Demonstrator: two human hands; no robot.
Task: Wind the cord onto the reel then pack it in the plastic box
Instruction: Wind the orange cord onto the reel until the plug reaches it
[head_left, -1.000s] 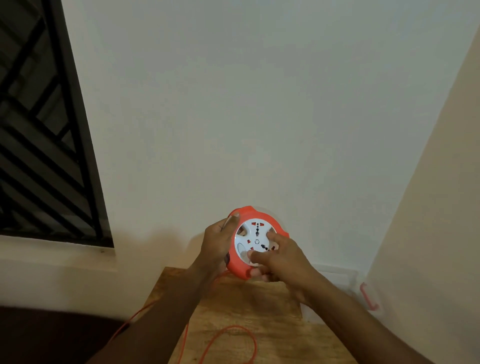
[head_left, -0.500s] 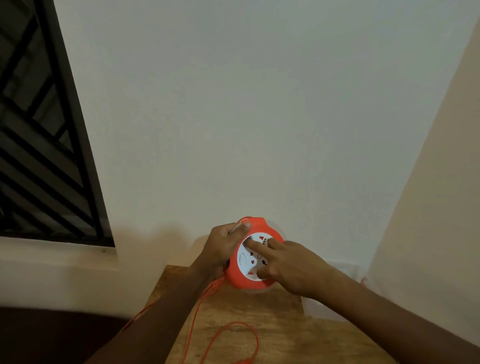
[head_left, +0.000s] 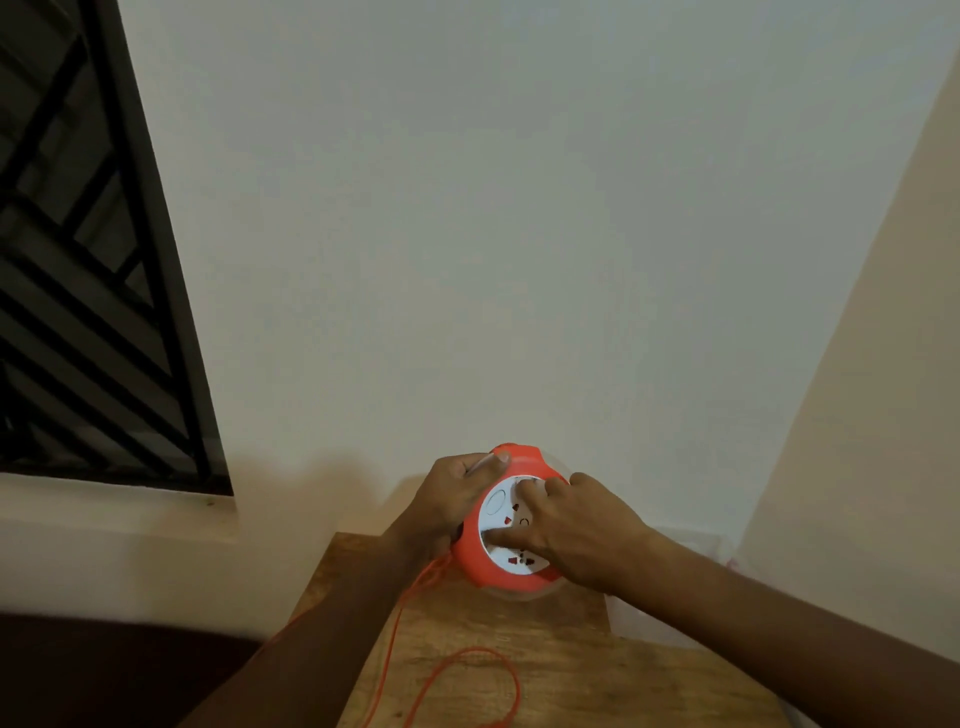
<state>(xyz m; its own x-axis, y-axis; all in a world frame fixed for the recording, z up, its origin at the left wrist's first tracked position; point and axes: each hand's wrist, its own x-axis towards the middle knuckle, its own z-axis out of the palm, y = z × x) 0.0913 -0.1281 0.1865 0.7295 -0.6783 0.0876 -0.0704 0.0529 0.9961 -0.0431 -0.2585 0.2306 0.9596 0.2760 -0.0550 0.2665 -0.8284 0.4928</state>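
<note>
Far left, a dark barred window (head_left: 88, 249) sits above a pale sill. Below centre, a wooden table (head_left: 561, 654) carries loose loops of orange cord (head_left: 470, 670), which trail off its left edge and rise to the reel. The left hand (head_left: 457, 499) grips the orange reel (head_left: 506, 535) by its upper left rim, fingers curled over the edge, holding it above the table's far end. The right hand (head_left: 582, 530) lies over the reel's white socket face, fingers bent and pressing into it, covering its right half. Far right, a clear plastic box (head_left: 675, 582) stands beside the table, largely hidden by the right forearm
</note>
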